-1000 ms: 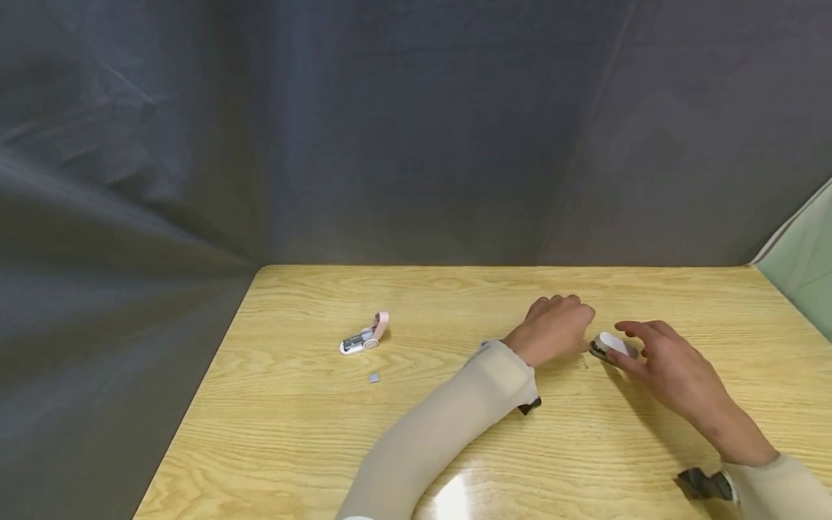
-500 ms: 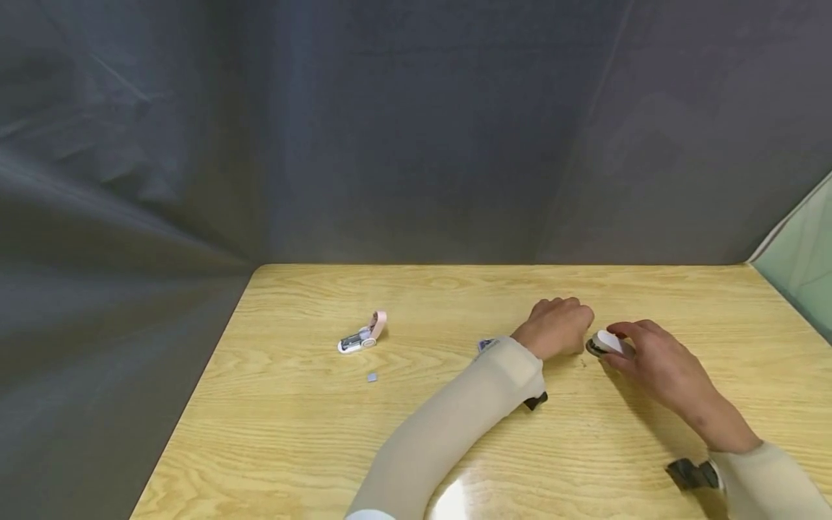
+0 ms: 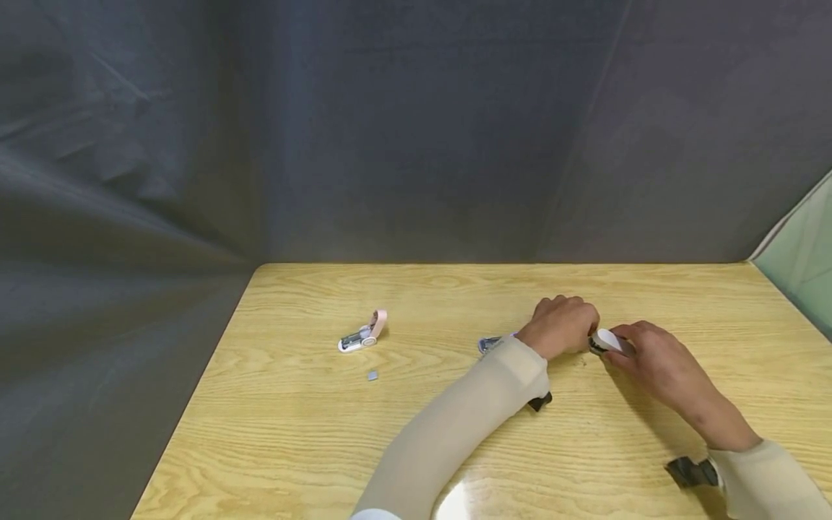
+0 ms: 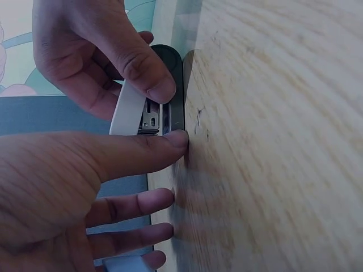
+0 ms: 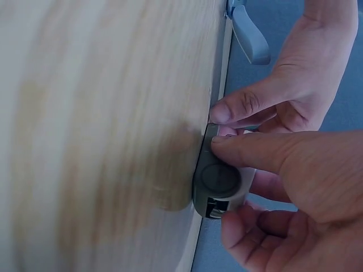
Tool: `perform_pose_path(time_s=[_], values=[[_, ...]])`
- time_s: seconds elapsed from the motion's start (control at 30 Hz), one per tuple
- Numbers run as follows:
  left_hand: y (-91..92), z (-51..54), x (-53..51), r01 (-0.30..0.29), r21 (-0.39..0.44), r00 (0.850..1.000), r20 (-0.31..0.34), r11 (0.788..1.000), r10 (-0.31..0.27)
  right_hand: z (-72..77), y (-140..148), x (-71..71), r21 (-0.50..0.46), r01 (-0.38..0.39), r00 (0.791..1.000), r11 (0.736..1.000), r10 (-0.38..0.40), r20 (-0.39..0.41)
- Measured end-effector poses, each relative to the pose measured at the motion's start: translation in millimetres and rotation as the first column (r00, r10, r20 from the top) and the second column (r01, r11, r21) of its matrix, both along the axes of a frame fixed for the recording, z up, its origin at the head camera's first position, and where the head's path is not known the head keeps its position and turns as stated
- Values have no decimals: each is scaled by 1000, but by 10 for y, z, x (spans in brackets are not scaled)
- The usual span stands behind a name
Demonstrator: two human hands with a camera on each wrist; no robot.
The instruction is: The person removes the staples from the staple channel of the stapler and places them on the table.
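A small stapler (image 3: pixel 604 341), white on top with a dark green base, is at the right part of the table. My right hand (image 3: pixel 669 372) grips its rear from the sides, thumb on one side and fingers on the other. My left hand (image 3: pixel 562 325) is at its front end; in the left wrist view, the left thumb (image 4: pixel 142 150) touches the base's tip while three fingers extend beside it. The left index finger is hidden there. Between the white top and base, the metal staple channel (image 4: pixel 150 118) shows. In the right wrist view, the stapler's round green end (image 5: pixel 220 180) is visible.
A pink and white stapler (image 3: pixel 362 339) lies with its arm raised at the left. Close by is a small grey piece (image 3: pixel 373 375). A blue-purple stapler (image 3: pixel 486 344) is partly covered by the left sleeve. Tiny marks or bits (image 3: pixel 583 362) dot the wooden table (image 3: pixel 292 433).
My right fingers, raised off the stapler a second ago, now grip it. My left hand has shifted slightly right, up to the stapler's front end. The other staplers stay put.
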State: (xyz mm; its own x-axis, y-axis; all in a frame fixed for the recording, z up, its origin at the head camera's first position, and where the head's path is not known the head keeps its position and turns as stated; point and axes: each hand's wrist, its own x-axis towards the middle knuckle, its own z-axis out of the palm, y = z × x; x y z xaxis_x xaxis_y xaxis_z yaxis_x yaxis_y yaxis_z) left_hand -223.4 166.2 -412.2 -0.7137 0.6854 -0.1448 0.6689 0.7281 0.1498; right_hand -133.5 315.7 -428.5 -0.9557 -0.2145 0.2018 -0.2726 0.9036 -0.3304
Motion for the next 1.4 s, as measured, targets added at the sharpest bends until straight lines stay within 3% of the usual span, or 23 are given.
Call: perform_pose_path(time_s=[0.33, 0.7, 1.4], values=[[19, -27, 24, -21, 30, 999, 26, 999, 20, -24, 2, 9, -5, 4, 1000, 1000, -4, 1], [42, -39, 50, -61, 65, 998, 13, 996, 61, 6, 8, 25, -66, 31, 996, 997, -26, 87], [88, -31, 83, -125, 48, 992, 27, 991, 124, -24, 55, 41, -106, -6, 997, 994, 14, 73]])
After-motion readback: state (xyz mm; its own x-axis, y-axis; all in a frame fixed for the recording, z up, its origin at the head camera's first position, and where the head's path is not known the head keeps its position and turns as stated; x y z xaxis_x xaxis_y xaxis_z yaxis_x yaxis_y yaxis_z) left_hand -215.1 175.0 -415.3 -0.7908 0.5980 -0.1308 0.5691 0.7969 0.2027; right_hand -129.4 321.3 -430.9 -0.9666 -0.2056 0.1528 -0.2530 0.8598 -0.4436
